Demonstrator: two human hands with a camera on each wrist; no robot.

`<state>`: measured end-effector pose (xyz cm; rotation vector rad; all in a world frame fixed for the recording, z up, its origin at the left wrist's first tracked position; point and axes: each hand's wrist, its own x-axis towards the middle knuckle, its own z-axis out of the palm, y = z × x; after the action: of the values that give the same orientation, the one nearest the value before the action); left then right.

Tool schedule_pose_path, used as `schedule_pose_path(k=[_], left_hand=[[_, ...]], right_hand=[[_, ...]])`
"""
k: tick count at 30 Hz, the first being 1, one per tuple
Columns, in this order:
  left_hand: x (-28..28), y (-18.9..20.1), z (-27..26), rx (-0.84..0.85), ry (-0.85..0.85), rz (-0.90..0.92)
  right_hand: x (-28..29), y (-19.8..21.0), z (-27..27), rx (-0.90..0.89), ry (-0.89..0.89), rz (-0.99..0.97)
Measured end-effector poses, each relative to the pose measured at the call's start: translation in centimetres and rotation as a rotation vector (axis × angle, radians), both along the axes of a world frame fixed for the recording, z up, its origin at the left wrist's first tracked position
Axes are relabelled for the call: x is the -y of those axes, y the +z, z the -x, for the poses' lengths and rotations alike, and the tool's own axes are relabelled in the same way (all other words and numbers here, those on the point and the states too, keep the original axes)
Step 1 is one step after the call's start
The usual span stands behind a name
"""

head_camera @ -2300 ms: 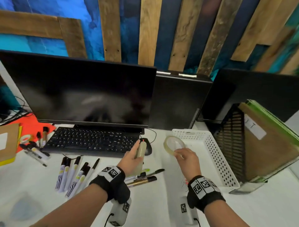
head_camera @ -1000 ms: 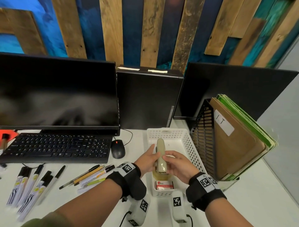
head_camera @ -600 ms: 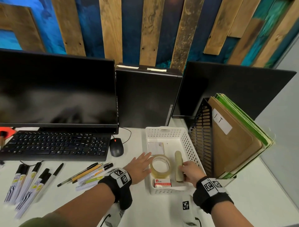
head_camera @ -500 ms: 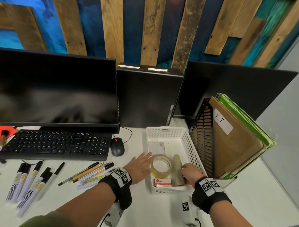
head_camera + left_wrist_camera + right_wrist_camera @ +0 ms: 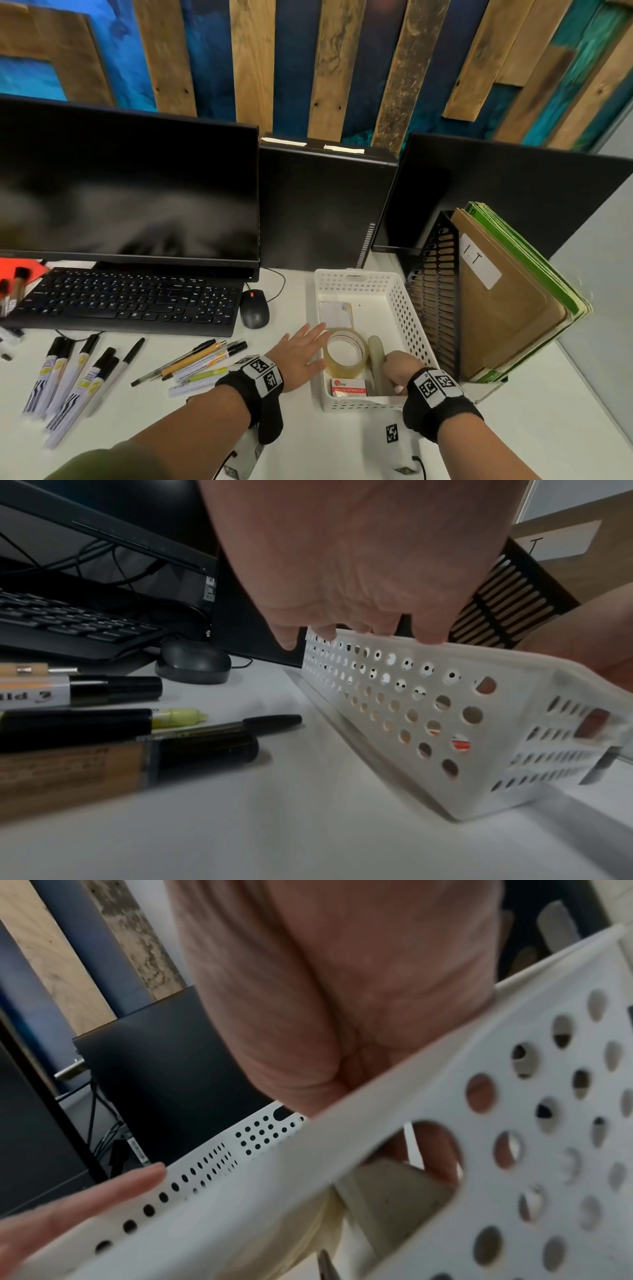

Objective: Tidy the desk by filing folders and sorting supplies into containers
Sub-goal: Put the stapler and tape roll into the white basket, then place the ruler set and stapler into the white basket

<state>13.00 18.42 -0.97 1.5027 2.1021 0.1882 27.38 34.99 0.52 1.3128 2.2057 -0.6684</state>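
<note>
A white perforated basket (image 5: 363, 282) stands on the desk right of the keyboard. Inside lie a clear tape roll (image 5: 346, 353), a beige stapler (image 5: 376, 359), a small red-and-white box (image 5: 348, 387) and a white card (image 5: 335, 313). My right hand (image 5: 397, 373) is down in the basket's near right corner, fingers curled on the stapler's (image 5: 394, 1188) near end. With fingers straight, my left hand (image 5: 301, 349) rests on the basket's left rim (image 5: 411, 647) and holds nothing.
Several pens (image 5: 191, 361) and markers (image 5: 72, 373) lie loose on the desk left of the basket. A black mesh file rack (image 5: 438, 301) holding brown and green folders (image 5: 507, 308) stands right of it. Keyboard (image 5: 126, 301), mouse (image 5: 254, 310) and monitor (image 5: 126, 192) sit behind.
Both hands carried the tape and stapler right to the basket. The tape now lies inside, released by my left hand; my right hand lowered the stapler in beside it.
</note>
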Motion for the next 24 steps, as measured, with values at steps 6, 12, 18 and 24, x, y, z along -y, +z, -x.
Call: schedule_pose_path(k=[6,12,18,24], left_hand=[[-0.1,0.3,-0.1,0.081,0.046,-0.035],[0.9,0.8,0.3,0.105,0.160,-0.184],[3.8,1.3,2.9,-0.070,0.357,-0.348],[10.1,1.4,6.4,-0.141,0.602,-0.333]], right_hand=[[0.5,0.4,0.5,-0.003,0.021,-0.059],[1.2,0.9,2.1,-0.275,-0.212,-0.163],[5.0,3.3,5.5,-0.595,-0.026,-0.227],[11.9,3.4,10.0,-0.755,0.124,-0.087]])
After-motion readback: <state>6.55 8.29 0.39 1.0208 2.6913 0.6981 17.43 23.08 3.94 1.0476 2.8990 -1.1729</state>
